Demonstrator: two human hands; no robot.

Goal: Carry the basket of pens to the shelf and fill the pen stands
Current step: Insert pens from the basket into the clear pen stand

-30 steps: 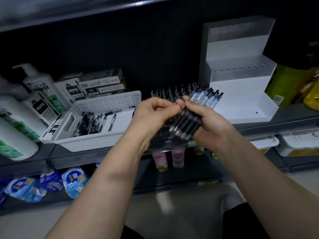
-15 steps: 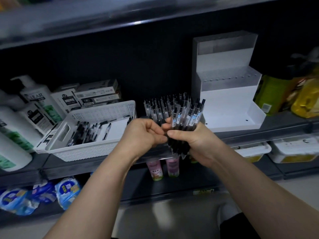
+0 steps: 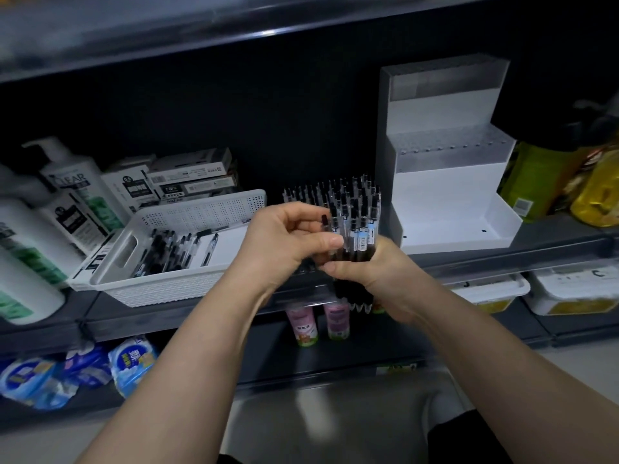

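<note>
The fingers (image 3: 330, 243) of the left hand (image 3: 284, 241) pinch a single pen (image 3: 324, 222) at the edge of a bundle of pens (image 3: 356, 229). The right hand (image 3: 375, 276) has its fingers curled tight around that bundle and holds it upright, tips down. Just behind the hands, a dark stand (image 3: 321, 192) on the shelf (image 3: 522, 249) is packed with upright pens. To its right stands a white tiered stand (image 3: 445, 199). To the left, the white basket (image 3: 174, 286) sits on the same shelf with loose pens (image 3: 164, 249) lying inside. Boxes (image 3: 191, 177) and shampoo bottles (image 3: 72, 182) crowd in behind it.
</note>
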